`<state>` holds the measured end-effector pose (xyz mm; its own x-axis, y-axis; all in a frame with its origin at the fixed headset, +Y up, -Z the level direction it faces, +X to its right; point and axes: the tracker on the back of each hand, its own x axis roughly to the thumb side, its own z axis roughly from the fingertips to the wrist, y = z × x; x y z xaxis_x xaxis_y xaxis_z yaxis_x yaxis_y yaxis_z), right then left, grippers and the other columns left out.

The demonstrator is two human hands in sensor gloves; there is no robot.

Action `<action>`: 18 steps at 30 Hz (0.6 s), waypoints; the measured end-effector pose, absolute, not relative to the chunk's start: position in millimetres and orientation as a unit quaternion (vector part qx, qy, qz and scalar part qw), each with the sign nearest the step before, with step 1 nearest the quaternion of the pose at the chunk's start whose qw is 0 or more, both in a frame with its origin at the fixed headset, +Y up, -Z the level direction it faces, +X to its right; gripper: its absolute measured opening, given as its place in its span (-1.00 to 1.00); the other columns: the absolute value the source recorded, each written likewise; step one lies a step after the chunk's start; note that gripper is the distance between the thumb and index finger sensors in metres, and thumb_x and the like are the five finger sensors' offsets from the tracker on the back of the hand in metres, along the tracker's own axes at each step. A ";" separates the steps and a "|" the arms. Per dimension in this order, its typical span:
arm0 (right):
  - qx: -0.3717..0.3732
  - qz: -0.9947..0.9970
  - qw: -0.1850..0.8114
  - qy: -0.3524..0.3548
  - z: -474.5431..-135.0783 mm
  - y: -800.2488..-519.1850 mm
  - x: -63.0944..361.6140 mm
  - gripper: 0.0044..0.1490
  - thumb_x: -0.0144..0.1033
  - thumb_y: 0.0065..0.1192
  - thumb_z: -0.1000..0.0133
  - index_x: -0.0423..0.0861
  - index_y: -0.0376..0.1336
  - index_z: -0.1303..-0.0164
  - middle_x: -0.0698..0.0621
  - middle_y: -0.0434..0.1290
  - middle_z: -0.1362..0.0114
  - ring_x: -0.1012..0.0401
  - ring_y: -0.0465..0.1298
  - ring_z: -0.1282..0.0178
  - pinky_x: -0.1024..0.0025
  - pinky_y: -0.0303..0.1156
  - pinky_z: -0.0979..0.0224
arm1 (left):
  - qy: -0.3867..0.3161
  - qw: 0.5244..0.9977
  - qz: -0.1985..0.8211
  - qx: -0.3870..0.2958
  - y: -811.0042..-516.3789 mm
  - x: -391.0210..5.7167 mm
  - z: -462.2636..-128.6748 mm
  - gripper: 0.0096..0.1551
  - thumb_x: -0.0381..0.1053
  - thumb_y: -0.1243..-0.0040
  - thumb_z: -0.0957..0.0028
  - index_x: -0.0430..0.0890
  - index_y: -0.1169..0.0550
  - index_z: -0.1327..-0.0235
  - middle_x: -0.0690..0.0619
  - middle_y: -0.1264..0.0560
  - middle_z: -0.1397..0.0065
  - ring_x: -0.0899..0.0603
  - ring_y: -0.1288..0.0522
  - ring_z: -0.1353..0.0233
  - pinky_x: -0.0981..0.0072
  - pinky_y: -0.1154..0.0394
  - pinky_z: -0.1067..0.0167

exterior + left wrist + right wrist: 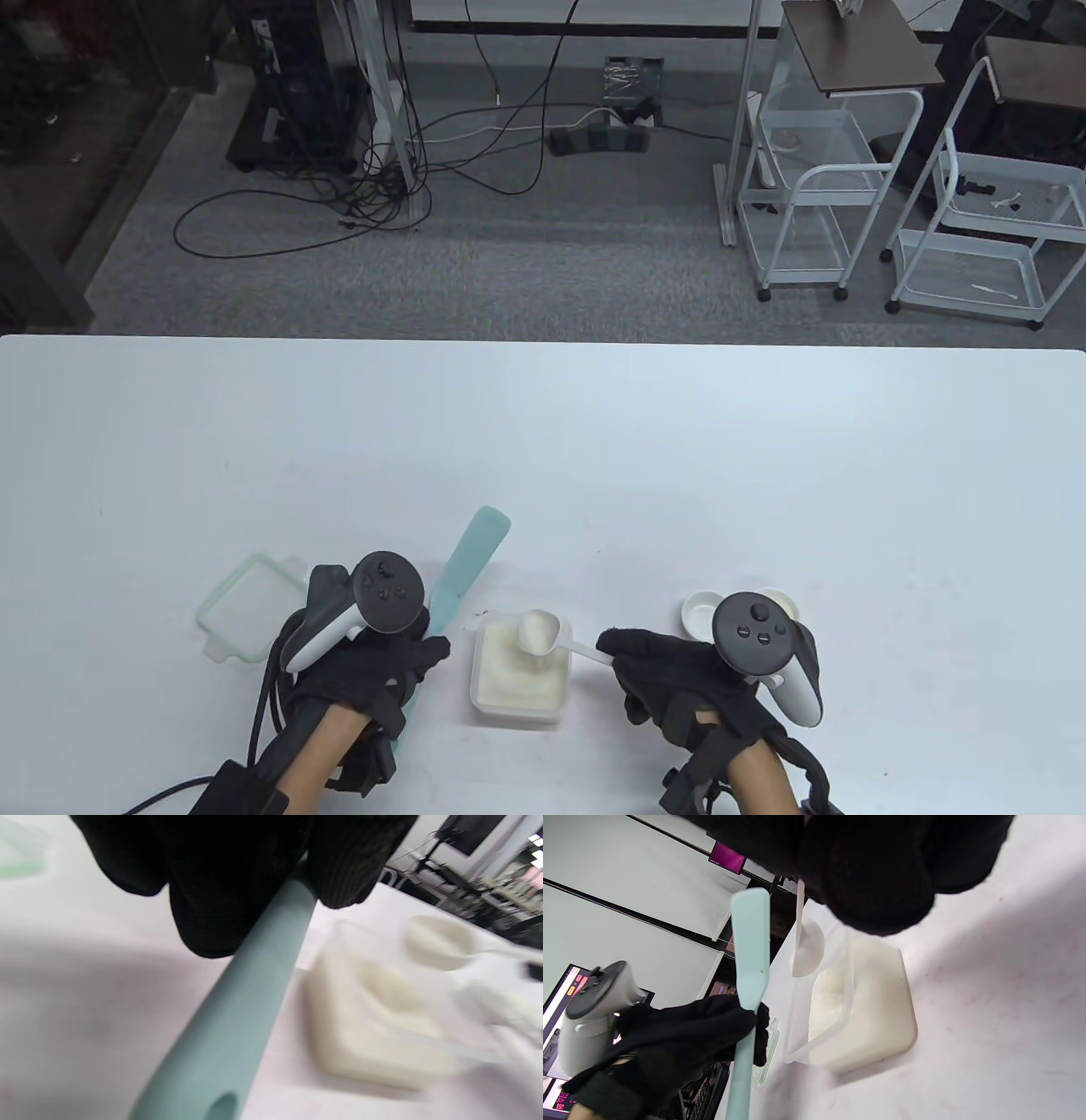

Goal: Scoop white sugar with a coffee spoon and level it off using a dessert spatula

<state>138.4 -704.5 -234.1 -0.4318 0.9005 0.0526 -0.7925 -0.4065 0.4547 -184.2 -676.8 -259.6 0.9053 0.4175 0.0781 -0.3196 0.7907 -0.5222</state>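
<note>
A clear square container of white sugar stands near the table's front edge; it also shows in the left wrist view and the right wrist view. My right hand pinches the handle of a white coffee spoon, whose heaped bowl hangs just above the sugar; the spoon shows in the right wrist view too. My left hand grips the handle of a mint-green dessert spatula, blade pointing away, left of the container. The spatula's handle fills the left wrist view; the spatula also shows in the right wrist view.
The container's lid, clear with a green rim, lies on the table to the left of my left hand. Small white measuring spoons lie behind my right hand. The table's far edge is well beyond, with carts and cables on the floor.
</note>
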 end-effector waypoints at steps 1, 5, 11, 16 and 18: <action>0.146 0.826 0.512 0.188 -234.3 -705.6 137.8 -0.46 -0.49 0.15 -0.27 -0.45 0.32 -0.39 -0.22 0.53 0.00 0.08 0.64 0.20 -0.18 0.50 -0.27 | -0.113 0.934 0.211 -0.266 -673.8 -177.8 -255.6 -0.42 0.16 -0.28 -0.31 -0.17 -0.66 -0.41 0.02 -0.73 -0.26 -0.17 -0.73 -0.21 -0.19 -0.51 -0.36; 0.146 0.826 0.509 0.191 -234.2 -706.2 136.4 -0.46 -0.49 0.14 -0.26 -0.45 0.32 -0.39 -0.22 0.53 0.00 0.08 0.64 0.20 -0.18 0.50 -0.27 | -0.158 0.920 0.210 -0.290 -673.3 -154.9 -243.8 -0.42 0.15 -0.28 -0.32 -0.18 -0.64 -0.43 0.01 -0.71 -0.29 -0.19 -0.72 -0.23 -0.21 -0.51 -0.36; 0.148 0.817 0.523 0.192 -234.1 -704.4 137.8 -0.45 -0.49 0.14 -0.27 -0.46 0.32 -0.38 -0.22 0.53 0.00 0.08 0.64 0.20 -0.18 0.50 -0.27 | -0.181 0.920 0.171 -0.302 -676.1 -133.5 -232.3 -0.42 0.15 -0.27 -0.33 -0.20 -0.64 -0.42 0.01 -0.72 -0.27 -0.17 -0.74 -0.20 -0.20 -0.51 -0.36; 0.147 0.817 0.525 0.190 -234.4 -704.0 138.6 -0.46 -0.49 0.14 -0.27 -0.46 0.32 -0.39 -0.22 0.53 0.00 0.08 0.64 0.20 -0.18 0.50 -0.27 | -0.179 0.919 0.169 -0.307 -679.3 -133.1 -233.1 -0.42 0.15 -0.26 -0.33 -0.20 -0.65 -0.41 0.00 -0.73 -0.25 -0.16 -0.74 -0.19 -0.19 -0.52 -0.36; 0.146 0.816 0.525 0.192 -234.8 -704.4 139.1 -0.45 -0.50 0.14 -0.27 -0.46 0.32 -0.39 -0.22 0.53 0.00 0.08 0.64 0.20 -0.18 0.50 -0.27 | -0.181 0.918 0.172 -0.309 -680.0 -133.1 -233.4 -0.42 0.15 -0.27 -0.33 -0.20 -0.65 -0.41 0.00 -0.73 -0.25 -0.16 -0.74 -0.19 -0.19 -0.52 -0.36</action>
<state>139.1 -704.4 -234.8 -0.4060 0.9132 0.0363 -0.8012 -0.3747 0.4666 -133.1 -680.0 -233.4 0.8755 0.4275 0.2252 -0.2046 0.7502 -0.6288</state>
